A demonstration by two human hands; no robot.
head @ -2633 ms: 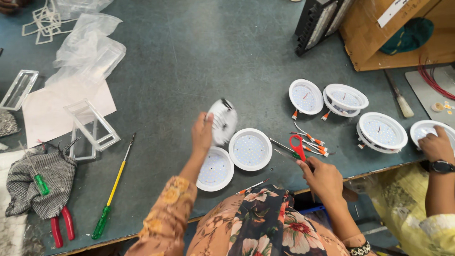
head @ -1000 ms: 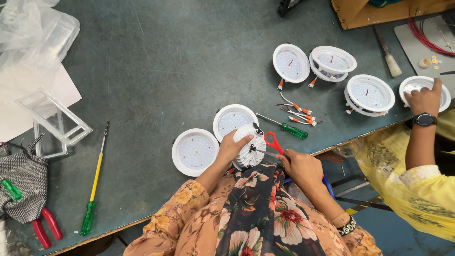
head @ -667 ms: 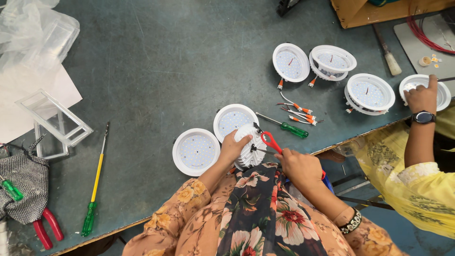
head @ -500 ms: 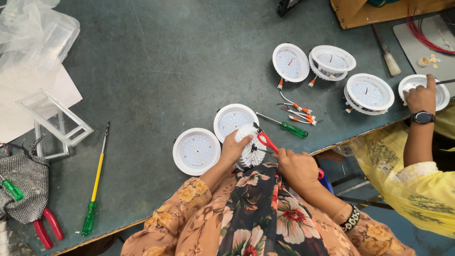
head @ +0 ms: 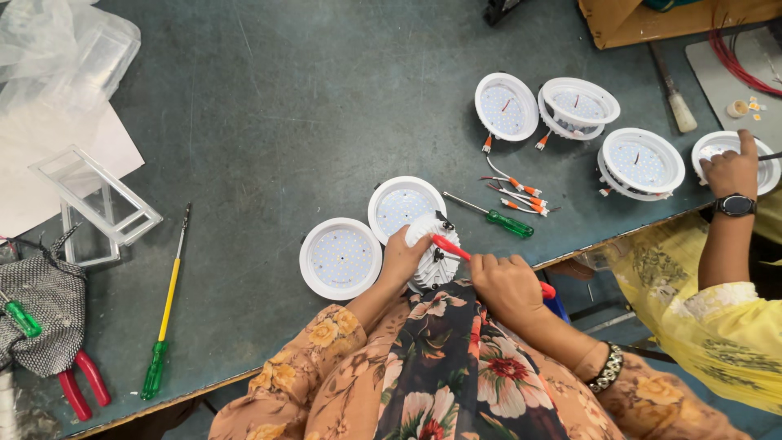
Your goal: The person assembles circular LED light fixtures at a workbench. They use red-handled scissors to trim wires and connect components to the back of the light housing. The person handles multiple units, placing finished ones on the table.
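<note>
My left hand (head: 401,259) grips the finned white lamp body (head: 436,251); my right hand (head: 507,287) grips a red-handled tool (head: 450,247), its tip hidden.

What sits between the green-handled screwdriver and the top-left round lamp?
Head view: loose wires with orange connectors lie between the green-handled screwdriver and that lamp.

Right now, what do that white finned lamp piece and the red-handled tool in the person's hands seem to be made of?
The finned lamp body in the left hand looks like white-coated cast metal, judging by its stiff matte ribs, though it could be plastic. The red-handled tool in the right hand has a glossy handle, probably plastic; its tip is too small to judge.
</note>
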